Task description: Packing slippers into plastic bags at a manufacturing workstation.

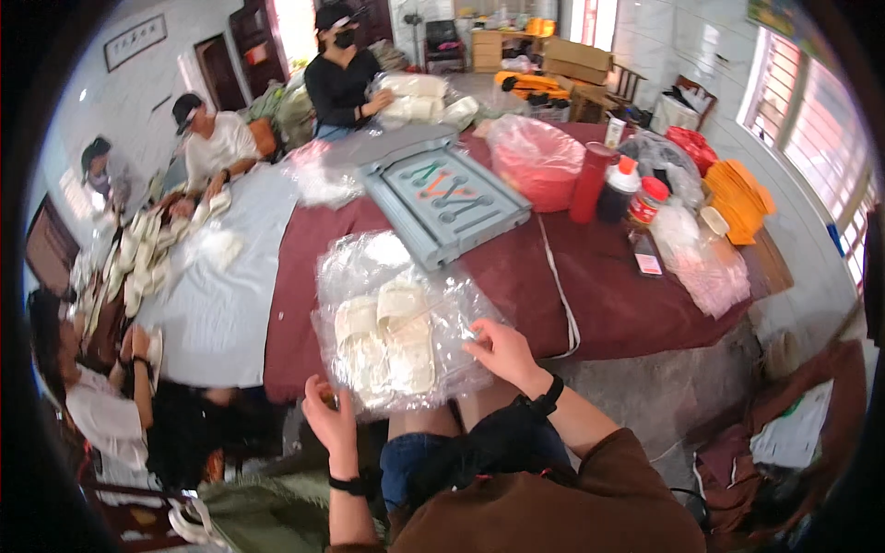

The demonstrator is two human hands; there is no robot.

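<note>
A clear plastic bag (461, 313) lies at the near edge of the maroon-covered table, partly over my lap. In it is a pair of cream slide slippers (406, 341), side by side. My right hand (505, 355) is at the bag's right edge, thumb and forefinger closed on the film. By the bag's lower left corner is my left hand (329, 415), fingers bent and thumb apart from them; I see nothing held in it. Beyond the bag rests a grey plastic folding stool (442, 198) with coloured tool shapes on its top.
A pink plastic bag (539, 161), red cylinder (590, 180), dark bottle (619, 189), red-lidded jar (648, 200) and phone (647, 260) stand or lie to the right. Several people work around the table; one (341, 74) stands at the far side. Cream slippers (138, 253) pile up at left.
</note>
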